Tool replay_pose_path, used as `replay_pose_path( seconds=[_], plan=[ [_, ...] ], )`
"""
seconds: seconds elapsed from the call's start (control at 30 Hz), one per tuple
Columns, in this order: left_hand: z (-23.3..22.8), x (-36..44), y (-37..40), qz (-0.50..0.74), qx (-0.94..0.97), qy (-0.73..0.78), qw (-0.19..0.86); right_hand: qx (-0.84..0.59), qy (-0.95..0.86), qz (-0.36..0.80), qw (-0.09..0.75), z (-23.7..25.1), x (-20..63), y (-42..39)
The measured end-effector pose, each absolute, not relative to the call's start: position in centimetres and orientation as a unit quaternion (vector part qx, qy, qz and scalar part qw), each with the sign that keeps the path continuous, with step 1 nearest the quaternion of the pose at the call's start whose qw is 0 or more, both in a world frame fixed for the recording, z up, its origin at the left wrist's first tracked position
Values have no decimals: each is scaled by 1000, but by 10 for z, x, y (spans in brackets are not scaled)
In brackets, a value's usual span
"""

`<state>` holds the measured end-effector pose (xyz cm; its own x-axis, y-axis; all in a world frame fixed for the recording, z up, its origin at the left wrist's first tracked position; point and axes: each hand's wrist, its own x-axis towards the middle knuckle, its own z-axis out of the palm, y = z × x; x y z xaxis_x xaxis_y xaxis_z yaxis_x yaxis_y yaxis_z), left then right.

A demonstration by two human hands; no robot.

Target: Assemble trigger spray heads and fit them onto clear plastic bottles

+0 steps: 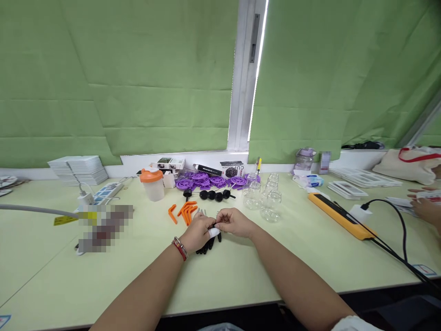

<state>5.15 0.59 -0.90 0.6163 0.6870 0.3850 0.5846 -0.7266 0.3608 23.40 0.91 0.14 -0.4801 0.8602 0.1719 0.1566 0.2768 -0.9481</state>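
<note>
Head view, and we're live just below the middle of the frame: the left hand point(197, 233) and the right hand point(236, 223) meet over the bench point(234, 280), with a small dark piece point(213, 225) between them!

And the fingers, what are they up to?

Both sets are clamped on that piece, tips close together; most of it is hidden, so I can't tell its full shape. There's a white patch point(214, 232) right at the left hand's fingers too, held or worn, I can't say.

How does it handle, do you reckon?

Light, I'd say, and stiff, probably hard plastic like the black pieces point(206, 248) lying just below the hands. Small enough to slip, so it wants a fingertip pinch on its sides, one hand toward each end.

Anything fragile out there?

Not the piece itself, I'd judge, nor the orange angled pieces point(187, 212) to the left of the hands, which look rigid and easy to take by one arm. But the clear jars point(271, 207), right of centre, look slick and maybe breakable: a full grip round the body for those
</note>
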Motion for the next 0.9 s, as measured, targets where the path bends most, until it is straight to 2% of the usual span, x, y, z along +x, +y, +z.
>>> replay_pose_path(
  seconds=[0.17, 0.27, 0.37, 0.5, 0.63, 0.9],
  plan=[
    [3, 42, 10, 282, 867, 395, 109, -464, -659, 466, 366, -1, 231, 17],
    [17, 29, 14, 275, 850, 426, 143, -546, -612, 477, 316, -3, 232, 22],
    [26, 16, 12, 204, 876, 403, 169, -584, -582, 500, 264, -7, 231, 22],
    [21, 2, -5, 75, 926, 310, 199, -592, -579, 498, 258, -15, 227, 19],
    [2, -6, -24, -19, 932, 324, 162, -590, -588, 481, 275, -22, 223, 13],
    [-13, -3, -28, 0, 940, 326, 100, -603, -616, 431, 267, -21, 219, 0]
  ],
)
